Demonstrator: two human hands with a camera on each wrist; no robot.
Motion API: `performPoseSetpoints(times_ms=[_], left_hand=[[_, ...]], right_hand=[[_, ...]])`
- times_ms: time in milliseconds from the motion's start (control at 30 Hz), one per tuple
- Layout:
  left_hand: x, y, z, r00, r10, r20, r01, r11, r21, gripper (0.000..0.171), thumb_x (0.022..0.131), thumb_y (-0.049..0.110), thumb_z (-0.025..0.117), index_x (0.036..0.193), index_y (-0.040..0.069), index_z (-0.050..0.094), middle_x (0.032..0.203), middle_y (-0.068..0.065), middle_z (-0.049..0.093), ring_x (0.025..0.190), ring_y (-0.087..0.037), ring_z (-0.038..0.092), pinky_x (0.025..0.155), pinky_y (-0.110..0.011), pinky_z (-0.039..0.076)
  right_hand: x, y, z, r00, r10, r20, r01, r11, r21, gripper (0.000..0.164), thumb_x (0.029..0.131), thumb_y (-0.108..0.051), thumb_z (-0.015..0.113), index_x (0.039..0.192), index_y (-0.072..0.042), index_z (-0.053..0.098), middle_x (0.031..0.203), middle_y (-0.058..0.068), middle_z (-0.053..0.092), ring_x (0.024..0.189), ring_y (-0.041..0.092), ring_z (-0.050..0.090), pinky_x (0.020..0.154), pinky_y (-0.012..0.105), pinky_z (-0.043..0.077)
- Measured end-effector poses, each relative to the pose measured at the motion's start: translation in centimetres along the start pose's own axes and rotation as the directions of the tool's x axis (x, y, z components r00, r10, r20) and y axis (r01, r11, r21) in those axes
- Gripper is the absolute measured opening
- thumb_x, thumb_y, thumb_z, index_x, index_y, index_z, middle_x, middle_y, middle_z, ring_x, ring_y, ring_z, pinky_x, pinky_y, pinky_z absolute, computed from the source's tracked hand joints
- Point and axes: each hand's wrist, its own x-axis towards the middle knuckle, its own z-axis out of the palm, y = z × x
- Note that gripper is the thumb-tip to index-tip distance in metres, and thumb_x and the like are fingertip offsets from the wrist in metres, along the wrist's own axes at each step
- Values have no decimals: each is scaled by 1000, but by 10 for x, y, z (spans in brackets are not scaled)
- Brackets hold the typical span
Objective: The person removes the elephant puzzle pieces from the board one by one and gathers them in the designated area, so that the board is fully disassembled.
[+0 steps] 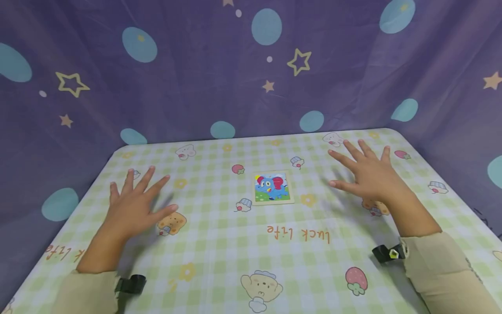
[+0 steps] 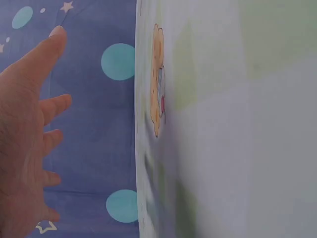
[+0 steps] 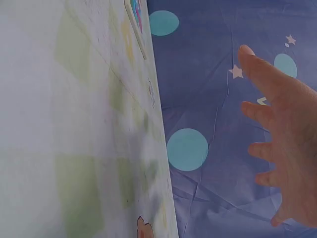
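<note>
A small square elephant puzzle (image 1: 272,187) with a pale frame lies flat near the middle of the table, its picture showing a blue elephant with red ears. To its left my left hand (image 1: 133,209) hovers above the cloth with fingers spread and nothing held. My right hand (image 1: 370,174) is likewise spread in the air to the right of the puzzle, apart from it. Both wrist views show the palms bare and raised off the table. The edge of the puzzle (image 3: 136,25) appears at the top of the right wrist view.
A green-and-white checked tablecloth (image 1: 219,261) with printed cartoons covers the table. Behind it and at the sides hangs a purple curtain (image 1: 196,78) with stars and blue spots. Black camera mounts (image 1: 133,284) sit at both wrists by the beige sleeves (image 1: 447,266).
</note>
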Motion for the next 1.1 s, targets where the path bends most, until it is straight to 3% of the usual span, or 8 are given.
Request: performPoseSetpoints(times_ms=[367, 700, 867, 1100], left_hand=[[6, 12, -1, 999, 36, -26, -37, 999, -20, 81, 88, 69, 53, 153, 24, 33, 162, -14, 12, 142, -50, -8, 97, -81, -3], [14, 26, -2, 998, 58, -5, -58, 997, -56, 81, 88, 68, 53, 154, 27, 31, 163, -11, 7, 143, -48, -10, 99, -79, -5], [18, 33, -1, 997, 75, -9, -75, 985, -158, 81, 88, 65, 57, 155, 28, 29, 163, -8, 4, 144, -45, -9, 100, -78, -5], [24, 40, 2, 990, 133, -55, -144, 929, -341, 76, 87, 54, 67, 152, 26, 37, 163, -3, 5, 146, -43, -2, 101, -78, 1]], right_hand=[[2, -7, 1, 999, -33, -24, 33, 999, 8, 82, 87, -70, 52, 155, -34, 24, 162, 12, 11, 145, 45, 5, 95, 80, -10], [7, -23, 0, 997, -64, -31, 65, 996, 56, 81, 87, -68, 55, 155, -33, 28, 162, 13, 15, 146, 43, 7, 97, 80, -7], [9, -28, 1, 996, -82, -22, 84, 990, 112, 86, 84, -67, 61, 155, -30, 29, 161, 14, 14, 146, 41, 4, 101, 78, -3], [14, -34, 2, 992, -125, -32, 129, 966, 224, 94, 76, -66, 71, 154, -29, 32, 161, 14, 14, 146, 41, 7, 106, 74, 2]])
